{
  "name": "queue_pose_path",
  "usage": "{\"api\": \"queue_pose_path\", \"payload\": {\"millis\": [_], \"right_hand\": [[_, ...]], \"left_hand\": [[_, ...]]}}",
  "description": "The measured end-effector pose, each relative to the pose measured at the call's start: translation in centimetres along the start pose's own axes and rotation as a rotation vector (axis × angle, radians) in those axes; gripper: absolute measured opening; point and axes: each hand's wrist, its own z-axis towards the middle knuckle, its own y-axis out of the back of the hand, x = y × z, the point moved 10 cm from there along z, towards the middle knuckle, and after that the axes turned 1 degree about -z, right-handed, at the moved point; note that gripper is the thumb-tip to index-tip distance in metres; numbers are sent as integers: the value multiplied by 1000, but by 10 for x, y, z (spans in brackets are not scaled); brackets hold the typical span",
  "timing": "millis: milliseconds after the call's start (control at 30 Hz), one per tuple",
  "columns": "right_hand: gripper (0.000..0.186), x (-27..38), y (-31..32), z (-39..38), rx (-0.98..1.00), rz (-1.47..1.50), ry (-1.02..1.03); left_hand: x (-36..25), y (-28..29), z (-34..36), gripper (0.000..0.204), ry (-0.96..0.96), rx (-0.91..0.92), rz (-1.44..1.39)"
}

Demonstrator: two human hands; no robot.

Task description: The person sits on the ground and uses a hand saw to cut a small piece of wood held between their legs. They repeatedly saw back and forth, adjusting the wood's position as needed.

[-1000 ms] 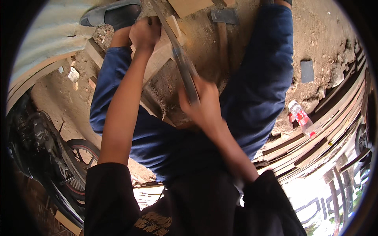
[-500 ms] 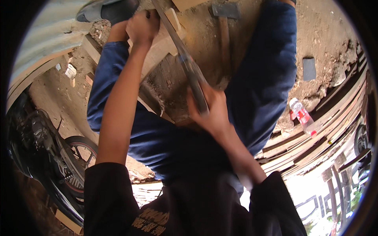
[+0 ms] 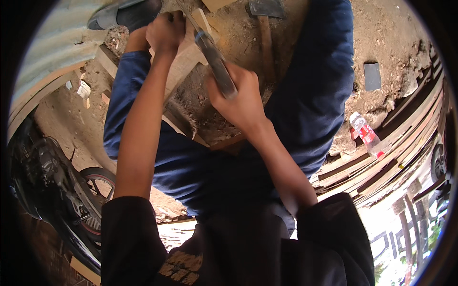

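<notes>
My left hand (image 3: 165, 34) is closed in a fist at the upper left edge of a pale wooden piece (image 3: 182, 69); what its fingers grip is mostly hidden. My right hand (image 3: 238, 97) is wrapped round the dark handle of a long, narrow-bladed tool (image 3: 217, 64) with a blue band where handle meets blade. The blade runs up past my left hand, over the wood, and its exact kind cannot be made out. A smaller pale wood block (image 3: 202, 21) stands just right of the blade. My knees are spread to either side.
A hammer (image 3: 267, 45) with a broad dark head lies on the dirt ground beyond my right hand. To the right are a dark flat slab (image 3: 372, 76), a plastic bottle (image 3: 366, 134) and stacked planks (image 3: 377, 174). A motorcycle (image 3: 57, 176) stands at left, below corrugated sheet metal (image 3: 57, 43).
My right hand has pushed the tool forward and left, bringing its handle close to the wood. My left hand stays at the wood, with only a slight shift in view.
</notes>
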Motion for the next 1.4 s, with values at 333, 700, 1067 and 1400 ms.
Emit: {"api": "queue_pose_path", "payload": {"millis": [333, 700, 1067, 1400], "right_hand": [[15, 6, -23, -22, -37, 8, -63], [19, 9, -4, -9, -17, 6, -32], [16, 7, -5, -9, 7, -69, -69], [15, 9, 25, -110, 18, -211, -141]], "left_hand": [[-17, -2, -20, 39, -106, 43, -32], [-33, 26, -81, 53, -561, -46, -329], [-25, 8, -81, 91, -477, 46, -79], [-30, 6, -73, 108, -374, 38, 135]]}}
